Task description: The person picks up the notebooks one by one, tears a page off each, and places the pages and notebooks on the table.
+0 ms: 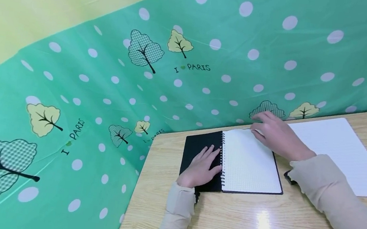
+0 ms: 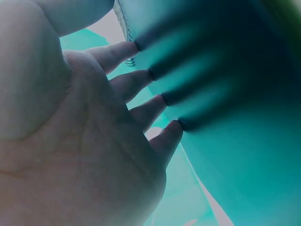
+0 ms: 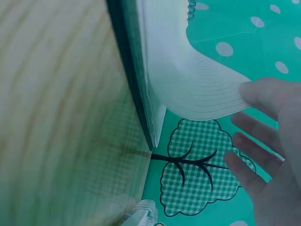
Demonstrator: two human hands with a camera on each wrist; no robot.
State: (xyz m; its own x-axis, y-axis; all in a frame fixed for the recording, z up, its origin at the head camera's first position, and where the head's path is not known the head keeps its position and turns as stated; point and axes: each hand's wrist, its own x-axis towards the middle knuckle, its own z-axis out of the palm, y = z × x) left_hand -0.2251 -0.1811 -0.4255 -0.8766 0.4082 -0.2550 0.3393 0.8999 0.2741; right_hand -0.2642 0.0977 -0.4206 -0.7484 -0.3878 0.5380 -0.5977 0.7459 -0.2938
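Observation:
A spiral notebook (image 1: 253, 165) lies open on the table, its black cover (image 1: 190, 149) turned to the left and white grid pages on the right. With fingers spread, my left hand (image 1: 200, 169) rests on the black cover; in the left wrist view its fingertips (image 2: 175, 127) touch the dark surface. At the far right corner of the pages is my right hand (image 1: 275, 135). The right wrist view shows its thumb and a finger pinching the corner of a curved sheet (image 3: 207, 89) lifted off the stack, the other fingers loosely extended.
A large white lined sheet or pad (image 1: 343, 157) lies to the right, partly behind my right forearm. The wooden table (image 1: 224, 226) meets a green dotted cloth (image 1: 206, 94) along its back and left edges. A wrist camera strap's black part (image 1: 290, 177) shows at the right cuff.

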